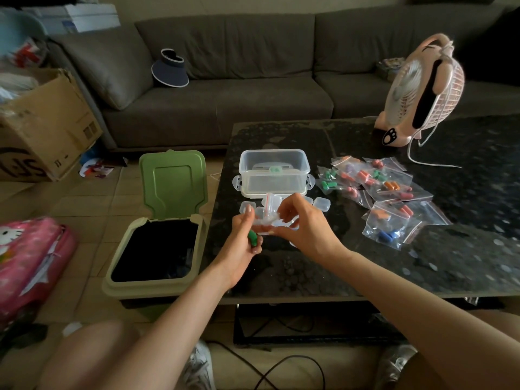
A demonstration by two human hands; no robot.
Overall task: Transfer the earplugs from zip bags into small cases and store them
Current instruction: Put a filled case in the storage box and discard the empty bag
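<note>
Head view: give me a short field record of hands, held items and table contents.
left hand: grips green earplug, pinches zip bag
right hand: pinches the same bag
table: clear storage box, small cases, filled zip bags, pink fan
floor: green bin, lid up

head view, down over hands [270,229]
</note>
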